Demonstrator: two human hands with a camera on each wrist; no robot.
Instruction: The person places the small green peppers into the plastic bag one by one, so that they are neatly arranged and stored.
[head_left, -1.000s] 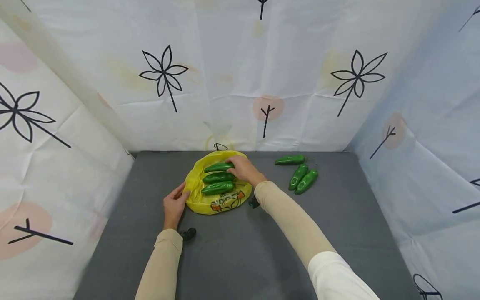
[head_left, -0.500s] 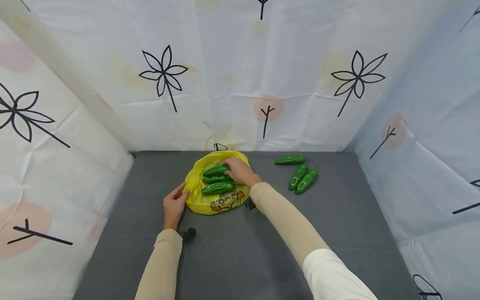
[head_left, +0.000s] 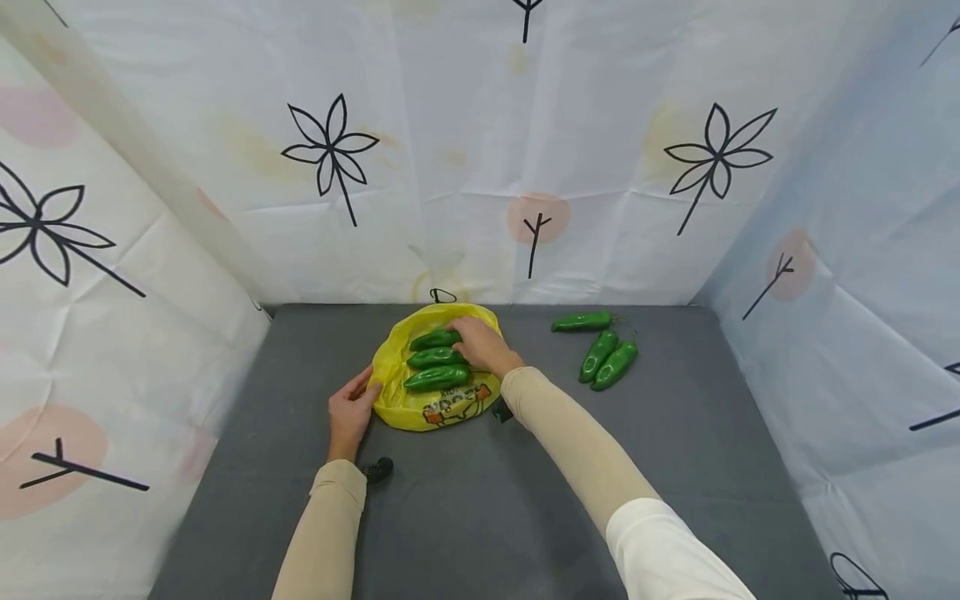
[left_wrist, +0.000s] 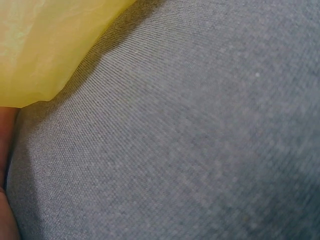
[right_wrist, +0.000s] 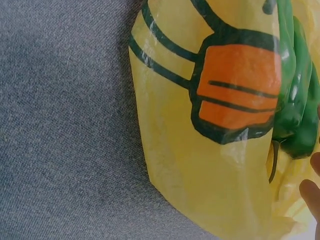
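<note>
A yellow plastic bag (head_left: 405, 412) lies spread wide, with printed lettering and orange shapes on its front. Inside it are three green chili peppers in a row: a near one (head_left: 437, 378), a middle one (head_left: 435, 358) and a far one (head_left: 432, 339). My left hand (head_left: 350, 410) pinches the bag's left rim between thumb and fingers. Reaching over the bag from the right, my right hand (head_left: 482, 342) holds the far pepper by its right end. In the right wrist view, fingertips (right_wrist: 311, 192) show at the edge, close to the peppers' stem ends.
Right of the bag, three more green chili peppers (head_left: 597, 356) lie on the grey tabletop (head_left: 480, 508). White patterned cloth (head_left: 450, 142) walls in the back and both sides. A dark wrist device (head_left: 377, 470) sits by the left wrist.
My right hand has shifted slightly left and nearer, bringing the far pepper closer to the middle one. The left hand stays on the bag's rim.
</note>
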